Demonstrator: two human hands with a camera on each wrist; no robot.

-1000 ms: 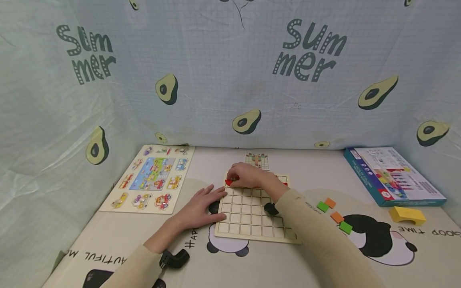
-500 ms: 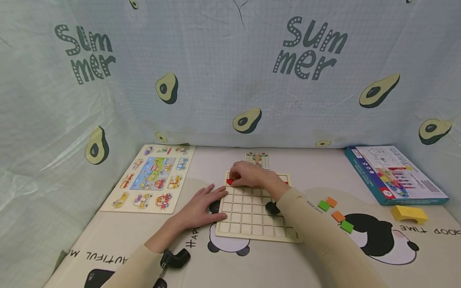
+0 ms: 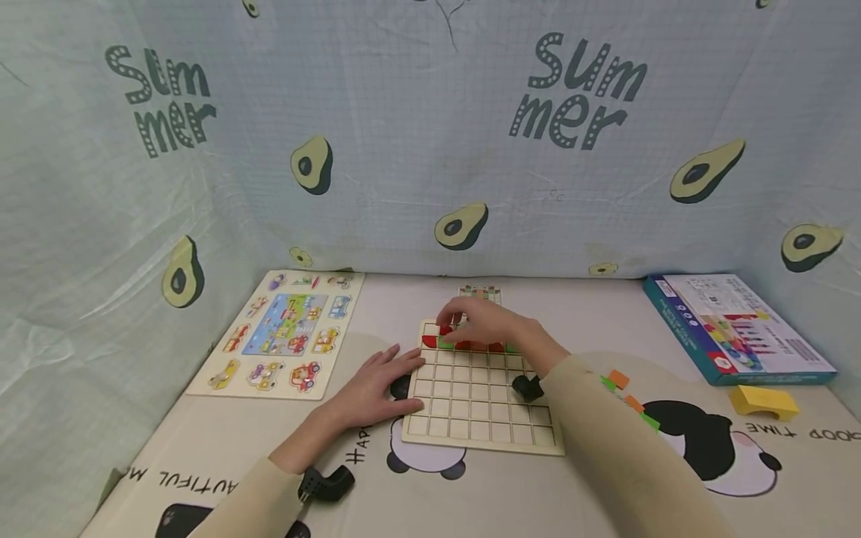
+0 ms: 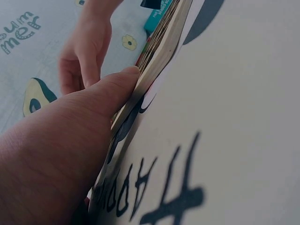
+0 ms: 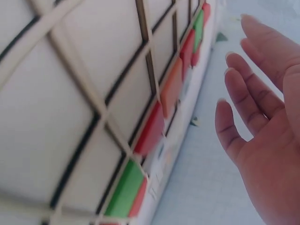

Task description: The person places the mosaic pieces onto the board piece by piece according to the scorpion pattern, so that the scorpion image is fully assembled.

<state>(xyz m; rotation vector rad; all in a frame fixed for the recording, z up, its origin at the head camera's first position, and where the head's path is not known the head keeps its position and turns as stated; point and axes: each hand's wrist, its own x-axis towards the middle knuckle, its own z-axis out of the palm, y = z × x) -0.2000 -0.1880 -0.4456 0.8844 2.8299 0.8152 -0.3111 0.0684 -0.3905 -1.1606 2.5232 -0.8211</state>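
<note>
A wooden grid board (image 3: 460, 390) lies in front of me, colored pieces filling part of its far rows. My left hand (image 3: 373, 390) rests along the board's left edge with fingers spread; in the left wrist view its thumb (image 4: 115, 89) touches the edge. Over the far rows hovers my right hand (image 3: 486, 321), fingers loosely bent and nothing between them in the right wrist view. Near its fingertips are a rounded red piece (image 3: 429, 341) and a green tile (image 3: 445, 342). The right wrist view also shows an orange tile (image 5: 172, 86) in the row.
Behind the board lies a small pattern card (image 3: 480, 291), partly hidden. Loose orange (image 3: 619, 379) and green tiles (image 3: 649, 423) lie to the right, partly behind my sleeve. Further right are a yellow arch block (image 3: 763, 402) and a flat box (image 3: 740, 329). A picture puzzle (image 3: 282, 332) lies left.
My right hand has let go of the rounded red piece at the left end of the second row and moved slightly right, uncovering that piece and the green tile. My left hand stays put.
</note>
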